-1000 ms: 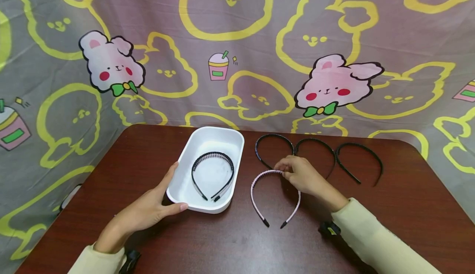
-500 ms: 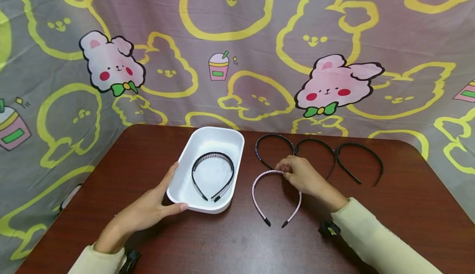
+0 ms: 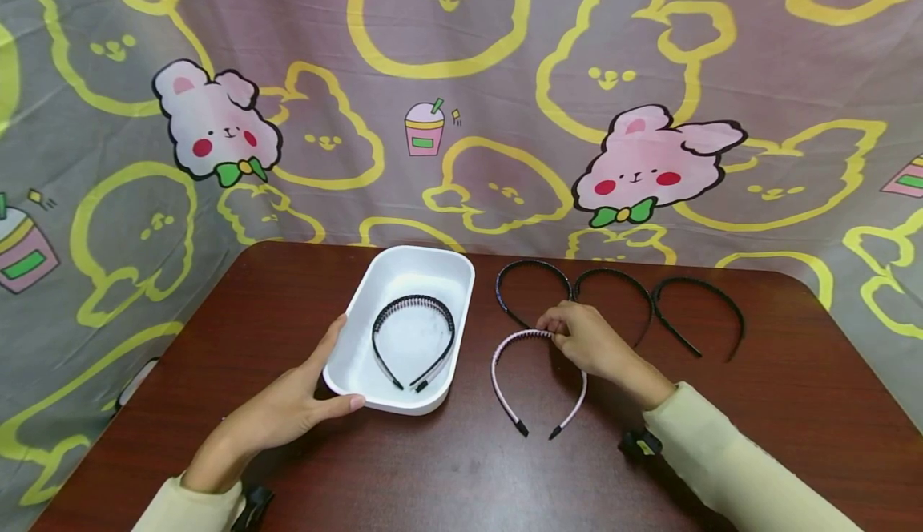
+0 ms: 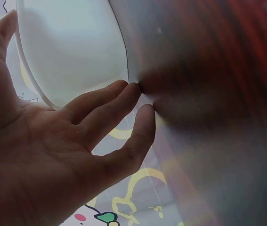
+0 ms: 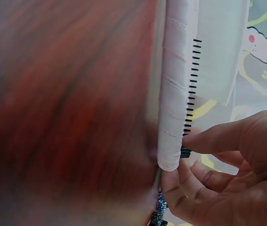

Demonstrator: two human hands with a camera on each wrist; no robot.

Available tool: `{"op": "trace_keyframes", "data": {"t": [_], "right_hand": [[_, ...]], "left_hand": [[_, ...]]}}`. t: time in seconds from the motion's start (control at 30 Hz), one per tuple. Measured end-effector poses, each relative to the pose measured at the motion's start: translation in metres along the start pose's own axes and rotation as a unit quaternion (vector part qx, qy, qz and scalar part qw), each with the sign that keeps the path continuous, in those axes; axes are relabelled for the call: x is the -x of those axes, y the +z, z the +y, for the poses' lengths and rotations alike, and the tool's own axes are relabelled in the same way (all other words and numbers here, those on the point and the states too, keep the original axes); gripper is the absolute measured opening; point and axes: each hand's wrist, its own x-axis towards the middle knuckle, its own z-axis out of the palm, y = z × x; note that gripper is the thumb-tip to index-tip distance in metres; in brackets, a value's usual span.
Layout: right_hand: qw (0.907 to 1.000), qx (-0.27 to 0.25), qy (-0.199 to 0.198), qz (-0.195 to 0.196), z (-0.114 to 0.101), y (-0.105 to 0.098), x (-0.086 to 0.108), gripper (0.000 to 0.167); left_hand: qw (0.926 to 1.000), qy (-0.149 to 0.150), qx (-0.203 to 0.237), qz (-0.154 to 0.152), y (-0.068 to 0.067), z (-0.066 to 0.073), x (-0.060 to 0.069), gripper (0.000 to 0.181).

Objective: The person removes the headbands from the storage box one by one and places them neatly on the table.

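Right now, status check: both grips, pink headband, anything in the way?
Left grip on white tray, near-left corner. Right grip pinching pink headband. Three dark headbands beyond and rightward; tray side looks unobstructed.

A: What's in my bg?
B: Grey-pink cloth (image 3: 497,103), w/ yellow animal outlines (image 3: 440,73) all over, right behind the counter (image 3: 433,476).
A: I also see 2 pink rabbit heads (image 3: 649,159) w/ green bows (image 3: 639,211), pink cup (image 3: 423,131) btwn them.
B: Yep, more cups (image 3: 27,253) nr both sides. Counter's dk reddish-brown, rounded far corners.
A: And past its L edge?
B: Smth pale (image 3: 135,386), partly hidden; I can't tell what from here.
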Motion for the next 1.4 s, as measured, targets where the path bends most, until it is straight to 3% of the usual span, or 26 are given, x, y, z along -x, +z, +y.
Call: {"op": "trace_keyframes", "data": {"t": [0.5, 0.83, 1.4], "right_hand": [[1.0, 0.007, 0.001, 0.005, 0.001, 0.0, -0.001, 0.022], [0.9998, -0.007, 0.009, 0.015, -0.003, -0.01, 0.001, 0.017], [0.9975, -0.004, 0.02, 0.068, -0.006, -0.049, 0.007, 0.018]], "left_hand": [[1.0, -0.005, 0.002, -0.002, -0.001, 0.001, 0.001, 0.115], [1.0, 0.003, -0.001, 0.002, -0.001, 0.001, 0.0, 0.114], [1.0, -0.002, -0.001, -0.002, -0.002, 0.003, 0.0, 0.115]]}}
